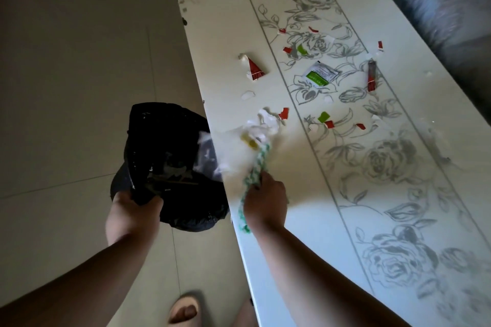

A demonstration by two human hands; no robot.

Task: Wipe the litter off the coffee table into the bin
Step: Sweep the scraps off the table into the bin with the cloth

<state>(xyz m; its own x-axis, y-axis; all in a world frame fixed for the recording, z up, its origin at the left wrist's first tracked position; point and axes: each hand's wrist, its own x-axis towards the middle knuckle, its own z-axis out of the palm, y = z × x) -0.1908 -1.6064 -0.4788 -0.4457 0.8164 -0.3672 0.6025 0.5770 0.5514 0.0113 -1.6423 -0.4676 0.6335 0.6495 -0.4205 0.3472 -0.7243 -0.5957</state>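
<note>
Rose-patterned white coffee table [300, 202] over grey tiles [79, 87], litter [256, 70] across it; left grip [135, 204] round bin [143, 125], right grip [265, 199] round cloth [256, 164].

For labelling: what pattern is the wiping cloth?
The cloth is green-and-white checked; head view shows it best.

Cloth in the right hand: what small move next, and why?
Probably sweep the cloth leftward, pushing the white crumpled scraps over the table edge into the bin. The right hand grips the cloth beside that pile, and the left hand holds the bin at the edge.
</note>
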